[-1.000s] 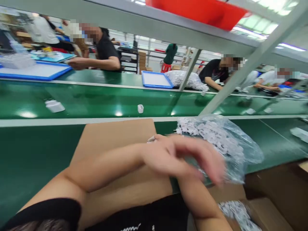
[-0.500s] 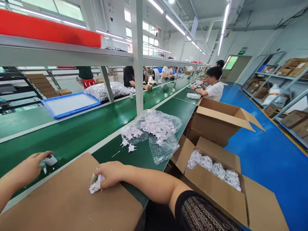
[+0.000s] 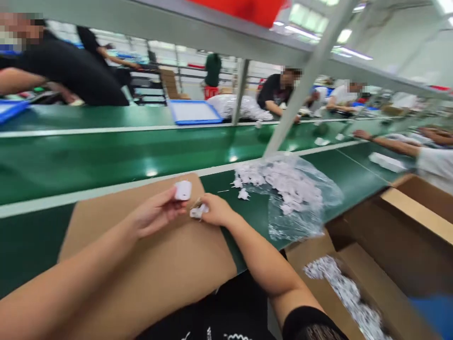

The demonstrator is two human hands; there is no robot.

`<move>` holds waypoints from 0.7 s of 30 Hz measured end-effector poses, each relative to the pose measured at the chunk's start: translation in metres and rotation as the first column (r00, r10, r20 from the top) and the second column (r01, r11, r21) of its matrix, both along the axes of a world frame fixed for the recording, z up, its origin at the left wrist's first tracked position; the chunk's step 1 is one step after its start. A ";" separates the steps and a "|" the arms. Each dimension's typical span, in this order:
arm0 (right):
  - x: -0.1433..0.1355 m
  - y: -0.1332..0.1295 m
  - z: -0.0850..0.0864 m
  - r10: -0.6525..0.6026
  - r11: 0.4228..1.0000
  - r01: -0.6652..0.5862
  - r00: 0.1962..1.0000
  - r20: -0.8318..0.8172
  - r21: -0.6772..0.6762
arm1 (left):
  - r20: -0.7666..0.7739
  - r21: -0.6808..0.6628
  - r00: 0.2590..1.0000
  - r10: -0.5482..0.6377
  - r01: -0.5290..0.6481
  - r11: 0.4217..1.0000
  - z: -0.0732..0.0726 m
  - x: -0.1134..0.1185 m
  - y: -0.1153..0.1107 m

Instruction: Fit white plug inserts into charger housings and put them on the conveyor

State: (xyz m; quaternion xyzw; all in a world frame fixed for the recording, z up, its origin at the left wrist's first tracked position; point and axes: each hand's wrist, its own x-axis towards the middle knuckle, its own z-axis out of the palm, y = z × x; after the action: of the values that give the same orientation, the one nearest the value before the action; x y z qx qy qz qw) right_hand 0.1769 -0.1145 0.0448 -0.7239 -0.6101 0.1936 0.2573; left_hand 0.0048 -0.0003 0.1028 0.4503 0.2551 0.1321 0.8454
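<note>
1. Smooth, matte brown cardboard sheet (image 3: 148, 269).
2. Above the sheet, the left hand (image 3: 155, 212), fingers nearly closed, pinches a white block (image 3: 183, 190), smooth and round-cornered.
3. At its right edge, the right hand (image 3: 217, 211), curled, grips small white pieces (image 3: 197, 212), blurred.
4. Right of it: crinkled clear bag (image 3: 279, 226), spiky white plugs (image 3: 297, 184).
5. Beyond it: glossy green belt (image 3: 88, 156).

the left hand (image 3: 154, 216) holds a white casing (image 3: 183, 190); just right of its fingers, the right hand (image 3: 217, 210) grips a small white piece (image 3: 197, 212), brown cardboard (image 3: 152, 269) beneath.
</note>
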 end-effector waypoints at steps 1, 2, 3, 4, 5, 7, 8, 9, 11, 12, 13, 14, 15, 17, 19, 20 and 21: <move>0.001 0.000 -0.003 0.012 1.000 -0.012 1.000 -0.012 0.002 | 0.054 -0.099 0.998 -0.028 0.033 0.995 0.000 -0.006 -0.012; 0.002 0.000 -0.005 0.016 1.000 -0.015 1.000 -0.027 0.015 | 0.110 -0.169 0.992 -0.059 0.077 0.983 0.000 -0.012 -0.021; 0.002 0.000 -0.006 0.021 1.000 -0.020 0.999 -0.040 0.017 | 0.164 -0.217 0.983 -0.084 0.119 0.969 0.001 -0.017 -0.029; 0.002 0.000 -0.007 0.020 1.000 -0.019 0.998 -0.056 0.020 | 0.216 -0.242 0.971 -0.102 0.155 0.958 0.003 -0.023 -0.035; 0.001 0.000 -0.007 0.017 1.000 -0.016 0.998 -0.069 0.019 | 0.258 -0.252 0.959 -0.117 0.184 0.950 0.004 -0.028 -0.039; -0.001 -0.002 -0.006 0.012 1.000 -0.011 0.997 -0.081 0.013 | 0.304 -0.252 0.942 -0.143 0.224 0.942 0.008 -0.035 -0.045; -0.002 -0.003 -0.005 0.008 1.000 -0.007 0.996 -0.085 0.013 | 0.312 -0.244 0.937 -0.156 0.238 0.940 0.009 -0.038 -0.046; -0.003 -0.003 -0.004 0.004 1.000 -0.003 0.996 -0.088 0.014 | 0.309 -0.229 0.936 -0.169 0.246 0.942 0.009 -0.039 -0.046; -0.002 -0.004 -0.002 -0.016 1.000 0.018 0.995 -0.103 0.019 | 0.273 -0.150 0.946 -0.173 0.220 0.964 0.006 -0.041 -0.044; -0.001 -0.005 -0.001 -0.041 0.999 0.044 0.991 -0.125 0.025 | 0.230 -0.066 0.959 -0.167 0.187 0.980 0.003 -0.041 -0.043; 0.001 -0.005 0.001 -0.079 0.996 0.085 0.984 -0.162 0.029 | 0.170 0.060 0.973 -0.154 0.146 0.988 -0.002 -0.042 -0.041; 0.003 -0.006 0.002 -0.129 0.989 0.140 0.967 -0.218 0.036 | 0.100 0.229 0.987 -0.124 0.098 0.969 -0.009 -0.042 -0.039; 0.005 -0.006 0.004 -0.179 0.979 0.200 0.939 -0.295 0.042 | 0.033 0.424 0.996 -0.080 0.058 0.904 -0.017 -0.042 -0.036; 0.009 -0.006 0.008 -0.245 0.953 0.301 0.844 -0.477 0.044 | -0.047 0.769 0.999 0.018 0.024 0.639 -0.035 -0.043 -0.031; 0.010 -0.006 0.011 -0.247 0.939 0.343 0.740 -0.625 0.035 | -0.053 0.931 0.996 0.076 0.022 0.365 -0.052 -0.042 -0.027; 0.010 -0.005 0.012 -0.237 0.939 0.342 0.700 -0.674 0.024 | -0.055 0.960 0.995 0.082 0.030 0.277 -0.059 -0.040 -0.026; 0.008 -0.005 0.013 -0.230 0.942 0.334 0.669 -0.707 0.010 | -0.059 0.973 0.995 0.083 0.039 0.226 -0.065 -0.039 -0.025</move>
State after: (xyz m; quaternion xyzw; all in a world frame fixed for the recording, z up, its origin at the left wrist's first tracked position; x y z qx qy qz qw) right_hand 0.1852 -0.1193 0.0581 -0.6631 -0.3604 0.3664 0.5442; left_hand -0.0341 -0.0253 0.0380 0.8806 0.1649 0.2516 0.3660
